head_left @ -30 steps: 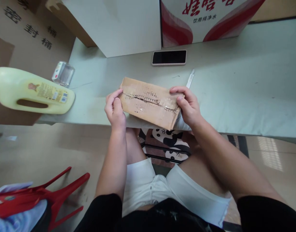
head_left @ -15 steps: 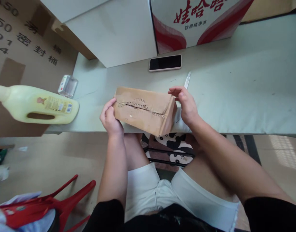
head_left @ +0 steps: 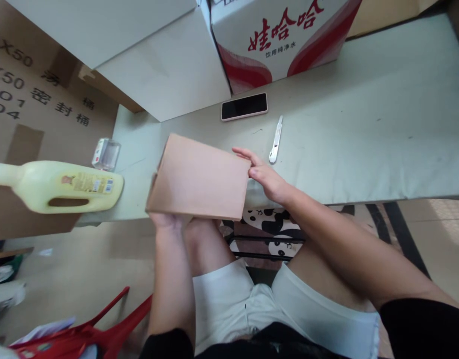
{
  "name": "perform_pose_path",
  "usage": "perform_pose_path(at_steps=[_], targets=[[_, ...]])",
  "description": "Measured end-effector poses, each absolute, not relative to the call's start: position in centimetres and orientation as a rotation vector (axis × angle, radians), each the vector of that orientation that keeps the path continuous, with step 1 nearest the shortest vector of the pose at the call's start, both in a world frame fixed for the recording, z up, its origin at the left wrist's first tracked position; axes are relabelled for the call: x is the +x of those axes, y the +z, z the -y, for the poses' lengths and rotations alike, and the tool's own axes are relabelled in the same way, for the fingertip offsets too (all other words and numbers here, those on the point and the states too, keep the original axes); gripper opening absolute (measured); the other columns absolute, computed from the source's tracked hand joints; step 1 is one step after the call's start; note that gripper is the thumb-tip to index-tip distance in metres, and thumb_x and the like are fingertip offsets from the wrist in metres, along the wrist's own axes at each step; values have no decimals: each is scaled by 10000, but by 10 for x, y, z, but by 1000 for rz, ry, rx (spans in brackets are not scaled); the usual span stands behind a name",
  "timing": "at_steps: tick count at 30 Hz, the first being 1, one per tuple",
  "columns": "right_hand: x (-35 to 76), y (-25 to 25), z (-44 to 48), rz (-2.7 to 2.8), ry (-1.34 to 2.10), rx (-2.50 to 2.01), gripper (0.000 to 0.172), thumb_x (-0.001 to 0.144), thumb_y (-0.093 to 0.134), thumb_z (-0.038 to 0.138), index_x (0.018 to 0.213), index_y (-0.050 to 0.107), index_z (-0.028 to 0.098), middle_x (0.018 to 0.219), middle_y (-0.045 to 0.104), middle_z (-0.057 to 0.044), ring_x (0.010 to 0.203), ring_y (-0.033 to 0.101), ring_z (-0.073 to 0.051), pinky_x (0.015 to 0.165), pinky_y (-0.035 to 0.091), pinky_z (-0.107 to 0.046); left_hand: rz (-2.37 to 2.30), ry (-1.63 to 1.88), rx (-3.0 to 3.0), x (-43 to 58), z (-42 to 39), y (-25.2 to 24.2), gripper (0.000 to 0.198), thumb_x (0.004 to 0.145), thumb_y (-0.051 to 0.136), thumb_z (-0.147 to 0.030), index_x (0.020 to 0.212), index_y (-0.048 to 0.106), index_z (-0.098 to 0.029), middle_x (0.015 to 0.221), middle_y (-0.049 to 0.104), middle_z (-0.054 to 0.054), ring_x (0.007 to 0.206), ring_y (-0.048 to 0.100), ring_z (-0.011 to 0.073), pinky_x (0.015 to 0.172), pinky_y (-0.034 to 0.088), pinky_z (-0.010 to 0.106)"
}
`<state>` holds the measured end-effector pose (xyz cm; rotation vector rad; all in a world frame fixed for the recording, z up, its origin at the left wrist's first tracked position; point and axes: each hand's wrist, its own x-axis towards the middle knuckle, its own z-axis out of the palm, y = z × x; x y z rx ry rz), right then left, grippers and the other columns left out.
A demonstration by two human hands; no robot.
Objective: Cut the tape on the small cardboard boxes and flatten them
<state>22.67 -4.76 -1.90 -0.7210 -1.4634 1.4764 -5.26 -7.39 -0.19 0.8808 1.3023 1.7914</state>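
A small brown cardboard box is held tilted above the table's front edge, one plain broad face turned up towards me. My left hand supports its lower left corner from beneath, with the fingers hidden behind the cardboard. At the box's right edge, my right hand has its thumb near the front of the edge and its fingers reaching behind the upper corner. Just beyond that hand a white utility knife lies on the cloth. A dark-screened phone rests further back.
A pale green cloth covers the table. At the back stand a white box and a red-and-white carton. To the left are a yellow jug, a small clear bottle and a big carton. A red stool stands below.
The box has been turned: its torn, perforated face no longer shows and a smooth broad face does. My left hand went beneath it, and my right hand moved left onto its edge.
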Motion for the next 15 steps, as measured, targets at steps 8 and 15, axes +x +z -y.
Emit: perform_pose_path(at_steps=[8, 15], targets=[[248, -8, 50, 1246, 1515, -529, 554, 865, 510, 767, 1010, 752, 290, 1403, 576, -44, 1433, 463, -311, 1245, 334, -543, -1258, 1065, 556, -40, 102, -16, 552, 743, 685, -635, 974, 756, -139, 893, 778, 102, 813, 729, 251, 703, 591, 335], [265, 7, 55, 1265, 1499, -732, 593, 752, 599, 803, 1033, 703, 291, 1533, 503, -38, 1440, 478, -343, 1165, 441, -568, -1185, 737, 582, -10, 112, -17, 560, 665, 838, -643, 1017, 784, -211, 1027, 796, 95, 872, 742, 243, 707, 604, 325]])
